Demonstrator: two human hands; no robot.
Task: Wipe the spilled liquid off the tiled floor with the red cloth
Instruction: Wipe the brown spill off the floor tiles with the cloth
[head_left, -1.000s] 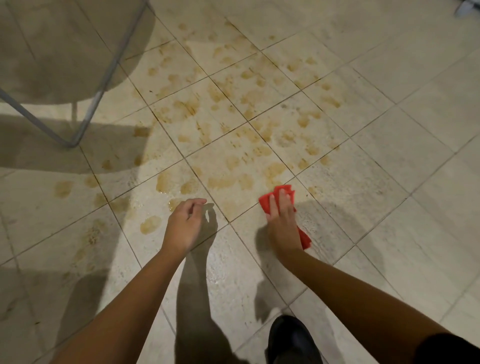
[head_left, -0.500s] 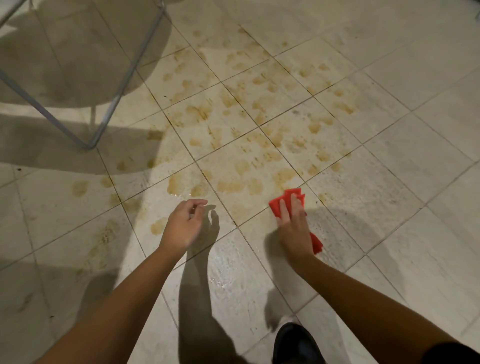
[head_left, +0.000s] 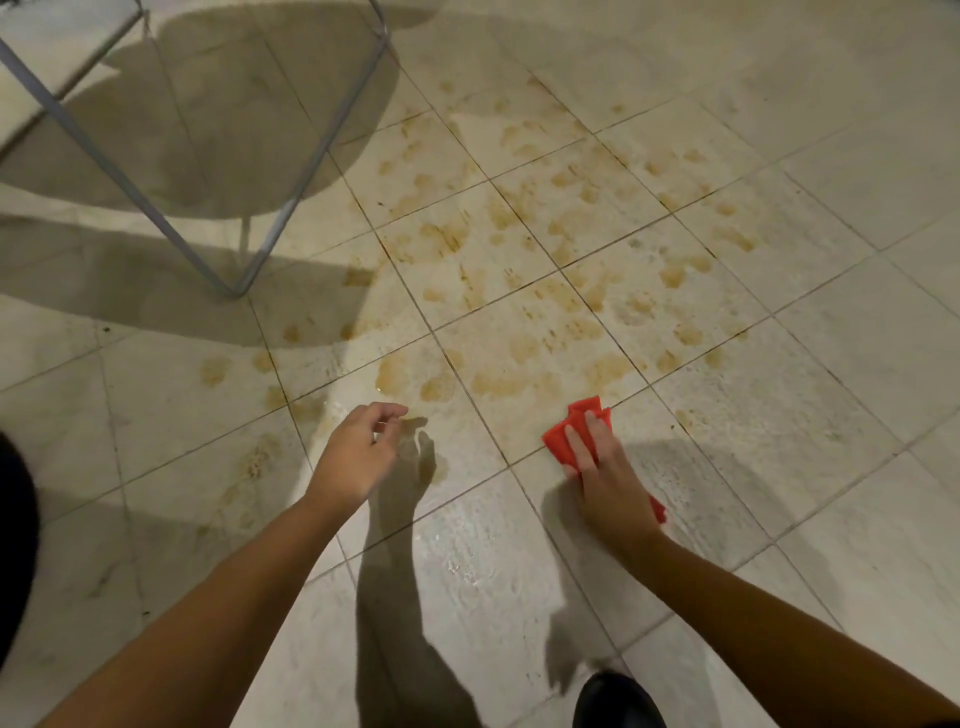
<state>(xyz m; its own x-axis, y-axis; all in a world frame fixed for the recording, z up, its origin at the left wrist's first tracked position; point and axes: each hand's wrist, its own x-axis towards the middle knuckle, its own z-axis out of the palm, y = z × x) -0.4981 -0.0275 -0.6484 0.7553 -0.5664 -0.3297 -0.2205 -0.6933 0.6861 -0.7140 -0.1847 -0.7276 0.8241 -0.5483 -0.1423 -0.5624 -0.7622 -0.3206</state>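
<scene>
1. Head view shows the right hand (head_left: 608, 478) pressed flat, fingers spread, on top of the red cloth (head_left: 571, 428); the cloth lies on the tiled floor (head_left: 857, 364), pinned under the palm rather than pinched, with one corner peeking out behind the wrist.
2. The left hand (head_left: 356, 452) hovers left of the cloth, loosely curled, gripping nothing; its shadow falls on the floor just beside it.
3. The spilled liquid (head_left: 545, 322) spreads as brown blotches beyond the cloth, away from the person, reaching toward the metal frame (head_left: 270, 228) far to the cloth's left; the tiles nearer than the cloth look mostly clean, with a wet sheen.
4. By my judgement the wiping is at an early stage; the cloth sits at the near edge of the mess.
5. The next move calls for pushing the cloth forward into the nearest blotches with firm downward pressure; overlapping strokes should avoid smearing.
</scene>
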